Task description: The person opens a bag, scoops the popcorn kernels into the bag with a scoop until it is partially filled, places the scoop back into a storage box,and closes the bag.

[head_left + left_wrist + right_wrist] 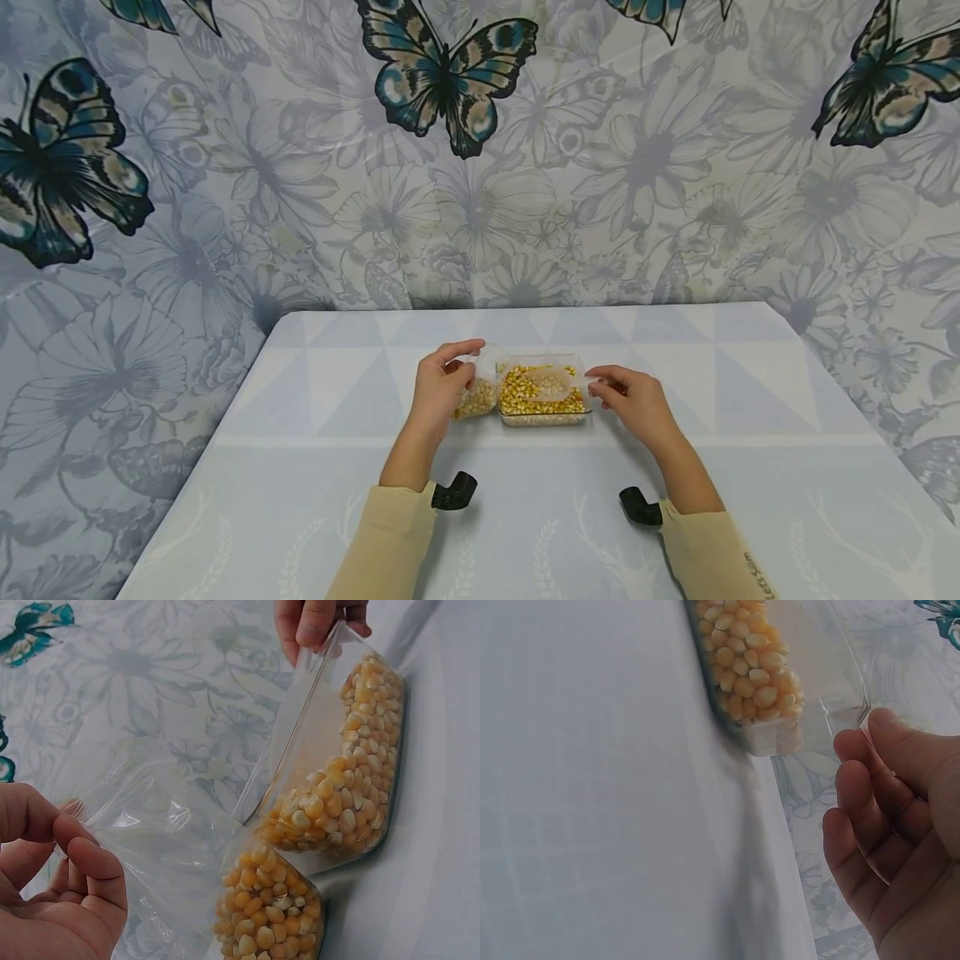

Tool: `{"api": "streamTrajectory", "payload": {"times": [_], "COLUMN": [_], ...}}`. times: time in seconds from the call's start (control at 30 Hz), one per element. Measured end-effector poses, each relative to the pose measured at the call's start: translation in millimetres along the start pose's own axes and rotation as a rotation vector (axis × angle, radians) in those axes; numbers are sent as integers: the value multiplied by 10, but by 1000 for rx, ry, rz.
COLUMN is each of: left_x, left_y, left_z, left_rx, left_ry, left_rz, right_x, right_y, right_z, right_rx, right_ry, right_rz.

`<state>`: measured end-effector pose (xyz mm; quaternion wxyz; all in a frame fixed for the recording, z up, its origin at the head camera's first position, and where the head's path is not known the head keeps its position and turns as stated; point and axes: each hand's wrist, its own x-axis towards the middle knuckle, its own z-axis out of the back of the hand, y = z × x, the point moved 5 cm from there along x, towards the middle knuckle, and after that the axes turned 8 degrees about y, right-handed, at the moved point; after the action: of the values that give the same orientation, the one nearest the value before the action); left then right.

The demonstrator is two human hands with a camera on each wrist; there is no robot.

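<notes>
My left hand [442, 379] pinches the gathered top of a clear plastic bag [165, 832] between thumb and fingers. Corn kernels [266, 907] fill the bag's lower part, which sits on the table against the left end of a clear rectangular container [543, 418]. That container also holds yellow corn kernels [360, 765], and a pale oval patch shows among them in the head view. At the container's right end, my right hand [630, 400] pinches the rim corner between thumb and forefinger [855, 746], its other fingers loosely bent.
Under everything is a table [525, 500] with a pale patterned cover, its far edge close to a wall covering [637, 208] printed with flowers and butterflies. Black curved pieces [454, 492] stick out at both sleeve cuffs.
</notes>
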<state>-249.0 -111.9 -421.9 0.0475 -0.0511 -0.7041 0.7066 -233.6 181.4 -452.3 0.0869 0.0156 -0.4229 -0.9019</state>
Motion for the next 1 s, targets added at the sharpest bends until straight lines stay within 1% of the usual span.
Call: {"api": "streamTrajectory", "payload": {"times": [0.17,0.43,0.6,0.83,1.0], "left_x": [-5,-5,4,8,-1], "left_y": [-8,-21,-16,-5,-5], "left_z": [1,2,3,1,-4], "left_rx": [-5,-5,-3,-3,0], "left_ry": [-1,3,3,3,2], "left_rz": [2,-4,-4,-14,-10], "right_x": [3,9,19,24,15], "right_y": [-9,-30,-68,-127,-154], "right_z": [-5,-12,-20,1,10], "right_rx": [10,55,113,149,230], "right_ry": [2,-19,-21,-39,-39], "right_rz": [-3,-6,-30,-77,-98]}}
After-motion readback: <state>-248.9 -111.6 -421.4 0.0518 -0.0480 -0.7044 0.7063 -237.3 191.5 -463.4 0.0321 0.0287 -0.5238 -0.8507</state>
